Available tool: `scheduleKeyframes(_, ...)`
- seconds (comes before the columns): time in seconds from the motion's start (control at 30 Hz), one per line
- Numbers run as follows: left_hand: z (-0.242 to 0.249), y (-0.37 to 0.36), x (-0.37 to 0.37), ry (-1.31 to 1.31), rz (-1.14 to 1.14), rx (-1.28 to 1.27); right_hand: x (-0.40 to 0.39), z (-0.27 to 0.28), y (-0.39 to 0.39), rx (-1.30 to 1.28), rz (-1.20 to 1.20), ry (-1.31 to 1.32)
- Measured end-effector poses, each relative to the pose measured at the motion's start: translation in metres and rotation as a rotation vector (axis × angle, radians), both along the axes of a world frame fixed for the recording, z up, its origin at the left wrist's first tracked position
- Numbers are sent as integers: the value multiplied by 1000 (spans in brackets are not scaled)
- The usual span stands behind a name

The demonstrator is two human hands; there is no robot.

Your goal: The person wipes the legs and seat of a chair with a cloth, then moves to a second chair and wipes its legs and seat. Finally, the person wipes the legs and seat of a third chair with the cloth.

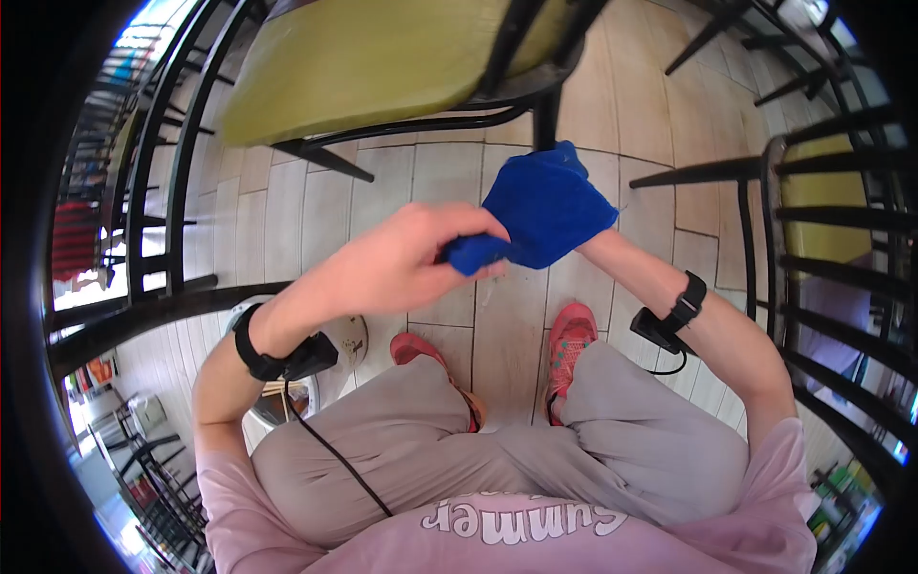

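Held in the air above the tiled floor [306, 210], the blue cloth [543, 206] runs from its bunched near-left end, pinched in the left hand [402, 258]'s closed fingers, up and right over the right hand, hidden beneath it, grip unseen.
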State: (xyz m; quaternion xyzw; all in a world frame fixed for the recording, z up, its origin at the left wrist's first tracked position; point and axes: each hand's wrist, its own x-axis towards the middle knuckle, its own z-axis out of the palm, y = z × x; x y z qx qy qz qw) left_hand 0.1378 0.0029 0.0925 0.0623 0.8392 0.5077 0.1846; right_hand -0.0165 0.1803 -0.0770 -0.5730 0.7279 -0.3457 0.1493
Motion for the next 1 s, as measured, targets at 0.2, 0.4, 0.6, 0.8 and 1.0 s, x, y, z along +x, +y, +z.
scheduleKeyframes(0.2, -18, -40, 3, -194, 448, 76, 14, 65, -11, -229, -47, -520)
scheduleKeyframes(0.4, -40, -148, 19, -628, 573, -66, -6, 96, -25, -323, -207, -1364)
scheduleKeyframes(0.6, -77, -205, 40, -184, 960, -341, 4, 90, -41, -328, -589, -970)
scheduleKeyframes(0.8, -81, -224, 40, -69, 786, -292, 18, 90, -48, -291, -365, -584)
scheduleKeyframes(1.0, -72, -205, 46, -28, 637, -390, 18, 83, -51, -110, -91, 273)
